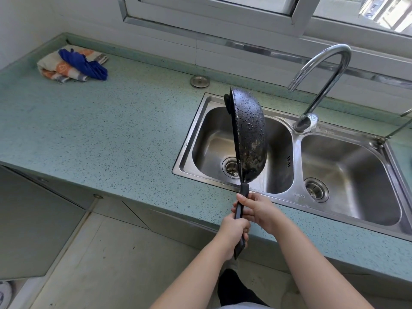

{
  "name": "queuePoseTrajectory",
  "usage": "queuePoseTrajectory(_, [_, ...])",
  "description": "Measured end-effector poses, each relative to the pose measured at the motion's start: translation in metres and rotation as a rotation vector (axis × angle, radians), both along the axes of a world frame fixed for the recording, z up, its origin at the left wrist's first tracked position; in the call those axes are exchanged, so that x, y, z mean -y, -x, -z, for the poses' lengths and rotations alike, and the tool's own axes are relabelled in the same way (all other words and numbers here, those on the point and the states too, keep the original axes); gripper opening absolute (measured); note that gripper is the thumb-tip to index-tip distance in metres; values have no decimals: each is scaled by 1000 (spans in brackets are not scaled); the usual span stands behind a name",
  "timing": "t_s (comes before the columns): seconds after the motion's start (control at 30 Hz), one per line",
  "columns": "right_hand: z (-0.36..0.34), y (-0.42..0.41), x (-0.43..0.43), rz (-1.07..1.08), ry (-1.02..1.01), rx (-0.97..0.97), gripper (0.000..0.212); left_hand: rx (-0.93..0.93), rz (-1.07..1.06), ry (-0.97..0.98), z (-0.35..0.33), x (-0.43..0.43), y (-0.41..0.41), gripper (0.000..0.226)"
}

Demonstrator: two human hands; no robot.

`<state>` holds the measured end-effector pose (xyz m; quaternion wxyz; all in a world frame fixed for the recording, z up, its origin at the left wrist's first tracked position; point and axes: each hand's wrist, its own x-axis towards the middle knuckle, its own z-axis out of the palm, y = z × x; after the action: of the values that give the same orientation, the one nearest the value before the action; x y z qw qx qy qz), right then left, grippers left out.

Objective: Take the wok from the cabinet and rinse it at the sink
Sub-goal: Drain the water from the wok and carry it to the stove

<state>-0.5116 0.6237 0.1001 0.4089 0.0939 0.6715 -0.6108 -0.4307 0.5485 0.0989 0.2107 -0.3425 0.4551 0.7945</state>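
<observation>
A black wok (249,134) hangs on edge over the left basin of the steel double sink (296,139), its wet, beaded underside facing right. Both hands hold its long black handle above the counter's front edge. My right hand (256,210) grips the handle nearer the pan. My left hand (234,230) grips it lower, near the end. The curved chrome tap (321,70) stands behind the sink, its spout to the right of the wok; no water runs from it.
A teal speckled counter (100,130) stretches left of the sink. A folded cloth with a blue rag (75,63) lies at its back left. A round metal cap (200,81) sits behind the sink. A cabinet door (33,219) stands open at lower left.
</observation>
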Motion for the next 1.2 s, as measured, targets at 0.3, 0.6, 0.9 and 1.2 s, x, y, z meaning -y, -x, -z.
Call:
queuePoseTrajectory(0.3, [-1, 0, -1, -4, -8, -1, 15, 1, 0, 3, 1, -1, 0, 22])
queuePoseTrajectory(0.6, [-2, -1, -1, 5, 2, 1, 17, -11, 7, 4, 1, -1, 0, 21])
queuePoseTrajectory(0.9, [-3, -1, -1, 5, 8, 2, 18, -6, 11, 8, 2, -1, 1, 21])
queuePoseTrajectory(1.2, [-4, -1, -2, 5, 11, 10, 18, -6, 16, 10, 2, -1, 2, 21])
